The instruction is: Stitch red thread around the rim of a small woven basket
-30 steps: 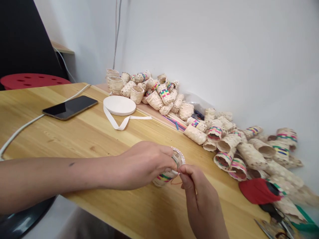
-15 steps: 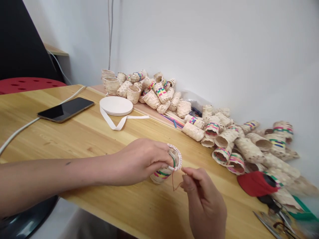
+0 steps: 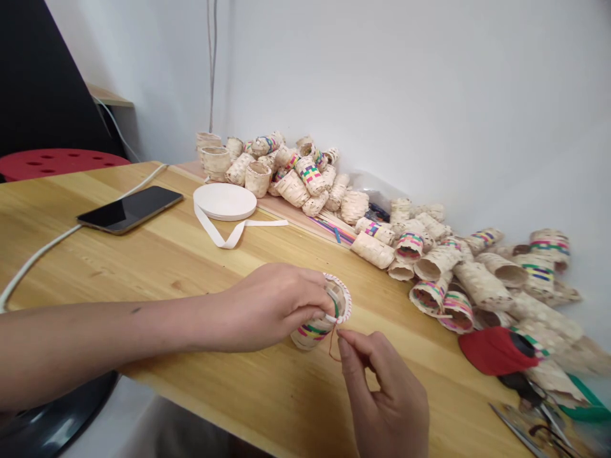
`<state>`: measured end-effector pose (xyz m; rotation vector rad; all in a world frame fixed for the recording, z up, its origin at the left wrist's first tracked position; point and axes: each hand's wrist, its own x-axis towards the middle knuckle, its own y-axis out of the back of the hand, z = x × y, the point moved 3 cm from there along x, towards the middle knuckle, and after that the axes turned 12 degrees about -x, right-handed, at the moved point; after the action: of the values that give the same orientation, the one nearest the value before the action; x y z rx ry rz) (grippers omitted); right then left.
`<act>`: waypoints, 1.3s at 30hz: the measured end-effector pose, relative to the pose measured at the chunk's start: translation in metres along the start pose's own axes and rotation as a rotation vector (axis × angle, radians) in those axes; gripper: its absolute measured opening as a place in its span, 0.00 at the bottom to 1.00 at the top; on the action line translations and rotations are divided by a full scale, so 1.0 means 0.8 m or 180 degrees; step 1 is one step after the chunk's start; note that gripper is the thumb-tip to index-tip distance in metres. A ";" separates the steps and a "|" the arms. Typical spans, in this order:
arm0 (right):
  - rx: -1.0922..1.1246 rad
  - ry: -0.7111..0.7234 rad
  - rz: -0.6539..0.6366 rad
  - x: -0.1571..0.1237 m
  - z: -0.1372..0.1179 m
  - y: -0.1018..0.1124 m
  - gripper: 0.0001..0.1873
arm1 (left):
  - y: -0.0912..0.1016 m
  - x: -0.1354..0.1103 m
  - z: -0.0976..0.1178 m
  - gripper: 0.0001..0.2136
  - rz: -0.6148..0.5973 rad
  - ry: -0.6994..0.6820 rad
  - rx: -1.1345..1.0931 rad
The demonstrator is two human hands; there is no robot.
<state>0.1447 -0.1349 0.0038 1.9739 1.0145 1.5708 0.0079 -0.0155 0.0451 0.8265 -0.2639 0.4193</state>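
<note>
Light wooden table [image 3: 181, 270], dark phone [image 3: 131, 209], white cable [image 3: 53, 245], roll of white ribbon [image 3: 225, 201], heaped woven baskets [image 3: 373, 250], metal tools [image 3: 516, 430].

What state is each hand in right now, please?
Left hand: closed on the pale, banded, cylindrical woven basket.
Right hand: closed, apparently holding the thin red thread.

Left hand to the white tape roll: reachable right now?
Probably yes: only tabletop and loose tape lie between left hand and white roll, though that hand probably must first release the woven basket.
</note>
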 end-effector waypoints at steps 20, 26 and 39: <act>0.0685 -0.1561 0.0033 -0.014 -0.015 -0.020 0.12 | -0.002 0.000 -0.003 0.07 0.0145 0.0051 -0.0096; 0.0952 -0.2033 -0.0110 -0.009 -0.022 -0.021 0.16 | -0.006 -0.003 -0.002 0.07 0.0244 -0.0095 -0.0177; 0.1610 -0.1225 -0.0236 -0.010 0.010 -0.018 0.07 | -0.016 -0.006 0.002 0.09 0.0332 -0.0359 0.0001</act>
<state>0.1471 -0.1304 -0.0139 2.4053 1.3882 0.8911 0.0096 -0.0254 0.0363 0.8404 -0.4129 0.4708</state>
